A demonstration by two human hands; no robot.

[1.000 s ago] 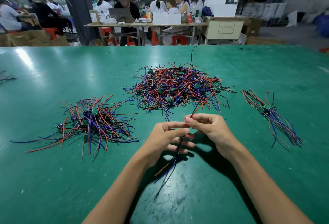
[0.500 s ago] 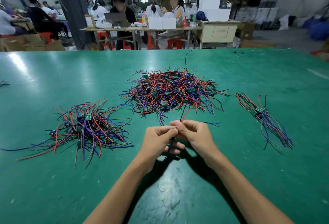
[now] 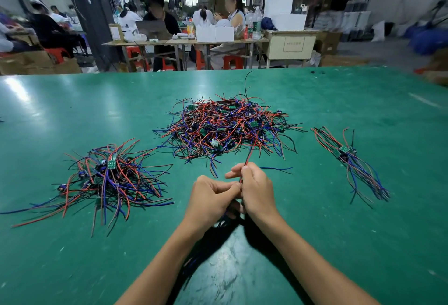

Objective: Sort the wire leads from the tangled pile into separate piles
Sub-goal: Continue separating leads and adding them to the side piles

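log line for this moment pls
both hands pinch red lead | tangled pile behind | left pile | right pile

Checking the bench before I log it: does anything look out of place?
One thin black wire sticks up out of the big tangled pile of red, blue and black leads. A loose blue lead lies alone on the green table.
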